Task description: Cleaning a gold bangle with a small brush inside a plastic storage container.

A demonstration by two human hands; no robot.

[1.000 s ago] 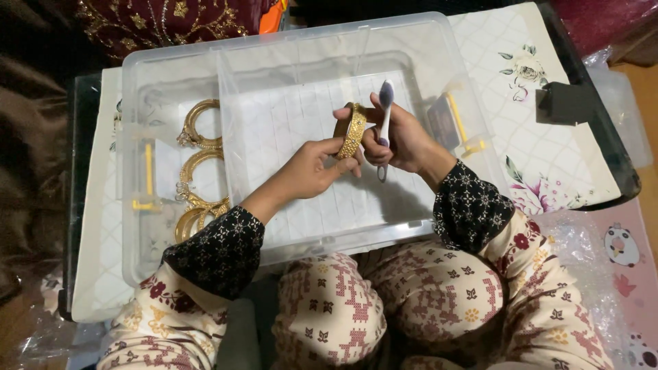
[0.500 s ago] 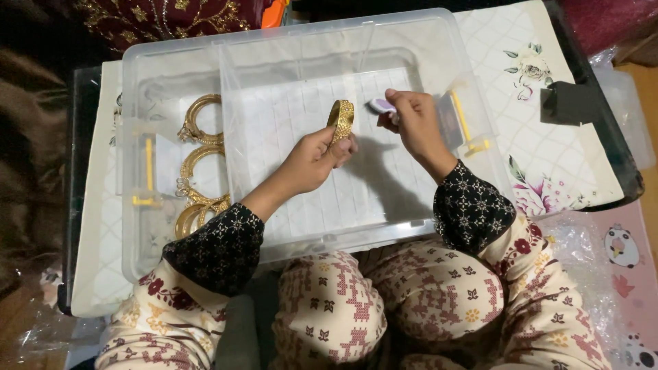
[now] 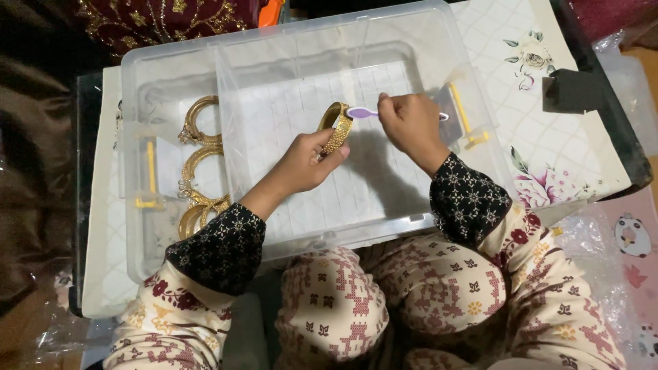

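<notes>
My left hand (image 3: 306,162) pinches a gold bangle (image 3: 336,125) upright over a clear plastic tub (image 3: 288,75). My right hand (image 3: 410,123) grips a small purple-handled brush (image 3: 363,113) held level, its head touching the top of the bangle. Both hands hover above the tub's ribbed white floor. Several more gold bangles (image 3: 199,164) lie in a pile in the left section of the tub.
Yellow latches (image 3: 148,179) sit on the left side and yellow latches (image 3: 467,123) on the right side of the tub. A floral white cloth (image 3: 548,116) covers the table. A dark block (image 3: 572,90) lies at right. Crinkled plastic wrap (image 3: 617,240) is near my right knee.
The right hand turned the brush from upright to level and brought its head onto the bangle. The left hand kept the bangle, shifting it slightly.
</notes>
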